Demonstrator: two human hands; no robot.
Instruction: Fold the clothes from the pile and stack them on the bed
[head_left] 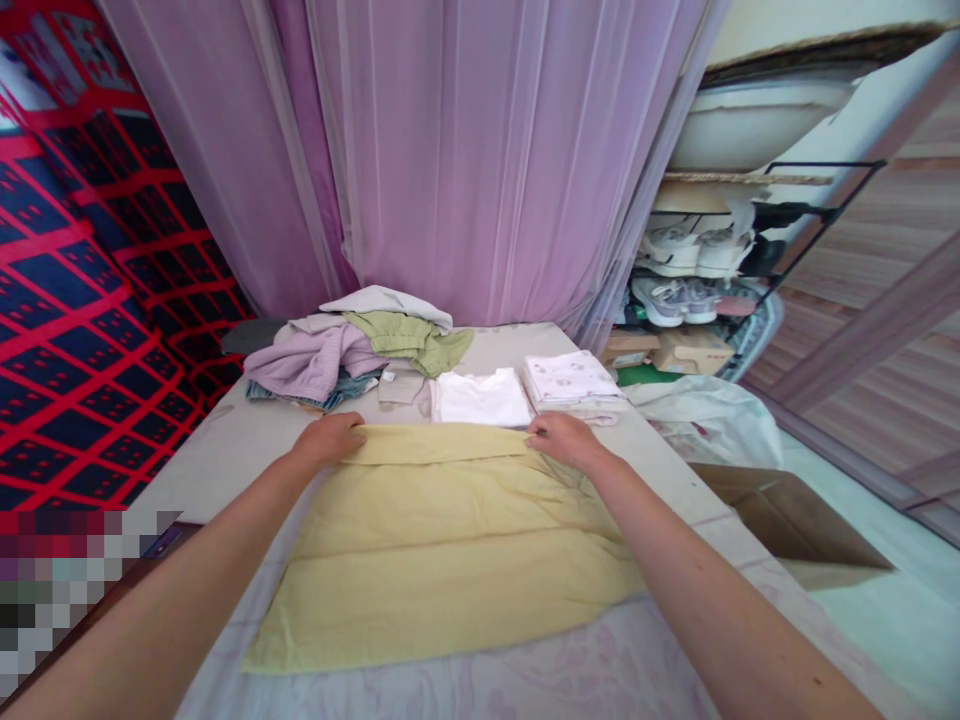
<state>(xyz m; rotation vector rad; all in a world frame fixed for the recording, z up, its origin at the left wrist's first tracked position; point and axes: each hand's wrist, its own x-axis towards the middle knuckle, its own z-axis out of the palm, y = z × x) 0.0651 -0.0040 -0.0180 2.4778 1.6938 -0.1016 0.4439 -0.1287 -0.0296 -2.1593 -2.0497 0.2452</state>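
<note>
A pale yellow cotton cloth (450, 540) lies spread flat on the tabletop (225, 440), which wears a light, faintly patterned cover, and its far edge is turned over into a narrow band. The left hand (330, 438) pinches that band at its ten o'clock corner, and the right hand (564, 438) pinches it at the two o'clock corner, both closed on the fabric. The near edge hangs close to the table's rim at six o'clock, so a hard pull away could drag it crooked, and a slack one could let it slide off the side. The fold already looks a touch uneven on the right, where the cloth ripples under the wrist; if the two hands move at different speeds, I would expect a skewed crease. Just beyond, at twelve o'clock, sits a folded white garment (480, 397), and a folded white printed cloth (571, 380) lies at one o'clock; a long reach could nudge either. The loose heap of lilac, green and grey clothes (352, 355) at eleven o'clock stands near enough to tumble onto the work.
</note>
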